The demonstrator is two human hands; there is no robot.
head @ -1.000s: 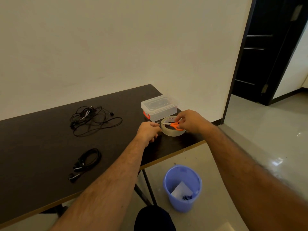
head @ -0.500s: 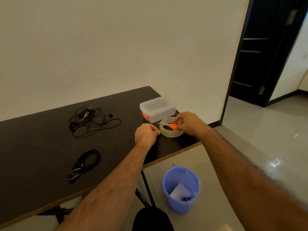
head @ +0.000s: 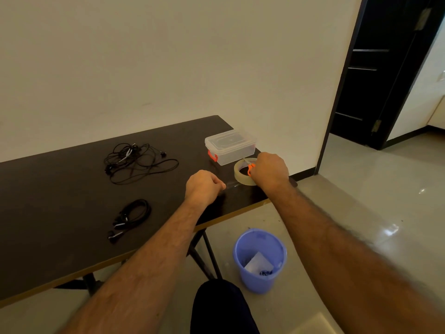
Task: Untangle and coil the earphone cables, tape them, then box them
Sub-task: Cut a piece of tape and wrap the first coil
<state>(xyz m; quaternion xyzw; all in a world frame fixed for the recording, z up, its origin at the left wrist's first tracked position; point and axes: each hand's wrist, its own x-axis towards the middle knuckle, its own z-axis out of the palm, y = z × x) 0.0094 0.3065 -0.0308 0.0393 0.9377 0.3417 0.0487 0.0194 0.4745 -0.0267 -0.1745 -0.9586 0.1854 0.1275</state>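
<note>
Left hand [head: 203,186]: fingers curled into a fist, the grip pinching the end of a clear tape strip [head: 230,184] low over the counter [head: 60,213].
Right hand [head: 269,171]: curled around orange-handled scissors [head: 250,167], the grip closed on the handles; blades point away toward the box.
Tape strip: stretched between the two grips, running from the left fingertips to the roll; faint and hard to trace.
Tape roll [head: 240,173]: clear, lying flat on the counter directly under and just left of the right grip.
Storage box [head: 230,147]: clear plastic, lid on, orange latch on its near end; just beyond the right grip, close to the roll.
Tangled earphones [head: 134,162]: loose black cables heaped on the counter, well to the left of the left grip and farther from the person.
Coiled earphones [head: 131,218]: black bundle in a neat loop, left of the left grip and nearer the person.
Waste bin [head: 258,259]: blue plastic, on the floor below the counter edge, nearer the person than both grips; scraps of paper inside.
Door [head: 375,68]: dark, standing in the opening far right of the right grip.
</note>
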